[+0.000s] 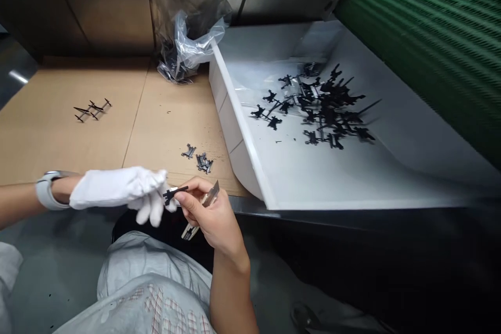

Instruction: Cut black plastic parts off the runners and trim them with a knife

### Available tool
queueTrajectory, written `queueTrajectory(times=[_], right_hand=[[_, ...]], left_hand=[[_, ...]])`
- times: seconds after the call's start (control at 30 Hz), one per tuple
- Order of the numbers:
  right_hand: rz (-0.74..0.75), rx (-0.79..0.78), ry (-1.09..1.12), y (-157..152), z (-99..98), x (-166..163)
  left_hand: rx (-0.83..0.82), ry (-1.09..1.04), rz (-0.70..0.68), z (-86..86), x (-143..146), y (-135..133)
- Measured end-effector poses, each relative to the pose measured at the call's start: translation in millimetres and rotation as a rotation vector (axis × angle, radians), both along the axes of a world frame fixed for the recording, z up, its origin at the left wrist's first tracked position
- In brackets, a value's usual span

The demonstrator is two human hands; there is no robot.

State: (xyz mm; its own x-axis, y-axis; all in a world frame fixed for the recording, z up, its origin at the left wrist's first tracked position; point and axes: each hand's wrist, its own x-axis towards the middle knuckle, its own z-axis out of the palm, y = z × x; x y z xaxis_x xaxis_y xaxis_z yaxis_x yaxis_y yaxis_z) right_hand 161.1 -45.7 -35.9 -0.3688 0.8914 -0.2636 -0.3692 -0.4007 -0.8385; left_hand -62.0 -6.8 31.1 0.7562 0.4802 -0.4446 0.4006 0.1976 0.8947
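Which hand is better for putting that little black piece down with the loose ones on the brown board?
Probably the right hand: its thumb and finger pinch the black piece, and it's nearer the loose pieces, though it also holds a knife. The left hand is farther.

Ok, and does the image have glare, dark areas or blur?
All in the head view: glare on the bag; nearly black below the bin; the bin's parts merge into a dark clump; the green panel and bin look smeared toward the right edge, likely lens distortion.

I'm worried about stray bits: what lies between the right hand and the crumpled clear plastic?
The head view shows small black parts and scattered dark specks there, on the cardboard.
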Motion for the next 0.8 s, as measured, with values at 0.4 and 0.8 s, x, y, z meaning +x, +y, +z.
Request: queueTrajectory(times=[0.4, 0.8], right_hand=[[-0.587, 0.37, -0.442, -20, 5.5, -3], [-0.121, 0.571, -0.556, -49, 25.9, 41]], left_hand=[[0.028, -0.318, 0.602, -44.5, 68, -7], [0.039, -0.395, 0.197, -40.6, 52, 24]])
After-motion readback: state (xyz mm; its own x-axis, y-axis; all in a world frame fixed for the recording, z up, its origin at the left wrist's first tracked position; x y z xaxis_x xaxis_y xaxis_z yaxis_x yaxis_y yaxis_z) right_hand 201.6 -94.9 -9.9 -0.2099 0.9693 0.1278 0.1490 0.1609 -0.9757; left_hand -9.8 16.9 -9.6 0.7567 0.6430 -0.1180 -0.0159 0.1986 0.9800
